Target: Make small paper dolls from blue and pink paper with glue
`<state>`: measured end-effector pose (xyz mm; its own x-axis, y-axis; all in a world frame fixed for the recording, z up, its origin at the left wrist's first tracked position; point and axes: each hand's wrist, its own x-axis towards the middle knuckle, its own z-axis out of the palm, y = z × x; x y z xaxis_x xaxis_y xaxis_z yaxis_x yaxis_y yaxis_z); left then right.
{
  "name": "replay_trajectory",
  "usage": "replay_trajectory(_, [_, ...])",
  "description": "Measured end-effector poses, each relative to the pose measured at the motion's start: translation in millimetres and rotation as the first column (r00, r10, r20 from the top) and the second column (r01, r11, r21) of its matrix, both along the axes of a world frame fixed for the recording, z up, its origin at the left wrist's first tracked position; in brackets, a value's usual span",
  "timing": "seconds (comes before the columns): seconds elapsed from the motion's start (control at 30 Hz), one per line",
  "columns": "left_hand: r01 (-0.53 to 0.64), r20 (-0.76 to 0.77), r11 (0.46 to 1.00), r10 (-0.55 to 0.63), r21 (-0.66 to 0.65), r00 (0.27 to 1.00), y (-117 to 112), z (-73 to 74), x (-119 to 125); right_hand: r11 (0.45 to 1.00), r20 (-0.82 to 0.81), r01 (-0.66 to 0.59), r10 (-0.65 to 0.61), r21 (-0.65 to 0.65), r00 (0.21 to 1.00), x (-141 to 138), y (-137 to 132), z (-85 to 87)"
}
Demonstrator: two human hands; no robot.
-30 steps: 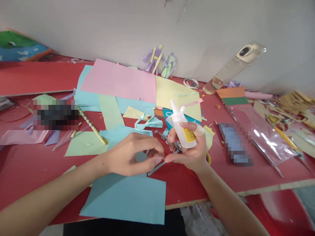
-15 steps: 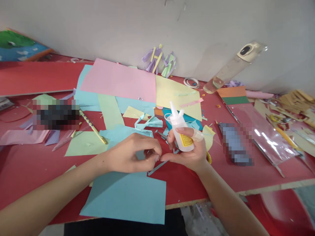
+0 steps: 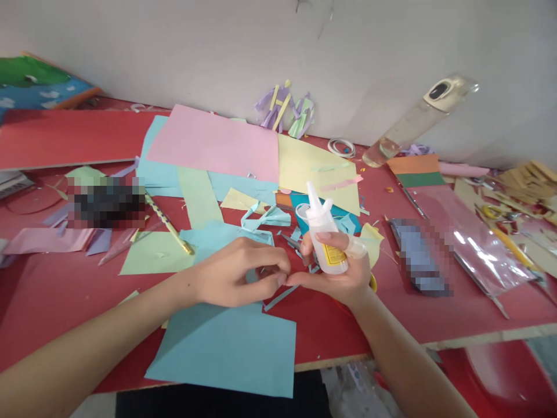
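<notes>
My right hand point(image 3: 337, 273) is closed around a small white glue bottle point(image 3: 325, 238) with a yellow label, nozzle pointing up and away. My left hand point(image 3: 237, 273) is curled, its fingertips pinched on a thin light blue paper strip point(image 3: 278, 297) where they meet my right thumb. Both hands hover over the red table point(image 3: 52, 302), just beyond a large light blue sheet point(image 3: 226, 348) at the near edge. A folded light blue paper piece point(image 3: 265, 217) lies just past the hands.
Pink point(image 3: 217, 142), yellow point(image 3: 313, 165) and green point(image 3: 156, 255) sheets cover the middle. A patterned pencil point(image 3: 169, 225) lies left. A clear bottle point(image 3: 413, 122) leans on the wall at back right, above a plastic sleeve point(image 3: 474, 244). Small paper figures point(image 3: 285, 110) stand against the wall.
The hands have stayed together pinching the strip; the glue bottle has tilted slightly. The view has shifted a little to the left.
</notes>
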<state>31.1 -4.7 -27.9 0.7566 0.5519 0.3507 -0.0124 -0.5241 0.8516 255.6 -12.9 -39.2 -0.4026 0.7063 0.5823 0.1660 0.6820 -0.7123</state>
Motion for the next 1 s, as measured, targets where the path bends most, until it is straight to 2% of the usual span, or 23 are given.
replay_trajectory(0.37, [0.109,-0.081,0.994,-0.111,-0.027,0.991,4.5,0.9,-4.9,0.987,0.189,0.011,-0.042,0.159,0.981,0.2,-3.4,5.5])
replay_trajectory(0.53, [0.056,-0.07,0.997,-0.06,-0.051,0.996,3.8,-3.8,-2.5,0.926,0.303,0.027,-0.151,0.377,0.941,-4.4,-0.5,13.9])
replay_trajectory(0.63, [0.012,-0.046,1.0,-0.013,-0.019,0.999,2.6,-5.3,-1.5,0.886,0.324,0.034,-0.204,0.462,0.924,-5.7,0.8,16.3])
replay_trajectory(0.9, [0.0,0.003,1.0,0.0,0.017,1.0,3.1,-1.4,-3.1,0.897,0.353,0.062,-0.234,0.437,0.906,-0.5,2.2,13.3])
replay_trajectory(1.0, [-0.013,-0.043,0.999,0.015,0.038,0.999,5.7,-1.8,-5.1,0.921,0.307,0.081,-0.209,0.38,0.928,0.9,1.6,12.3])
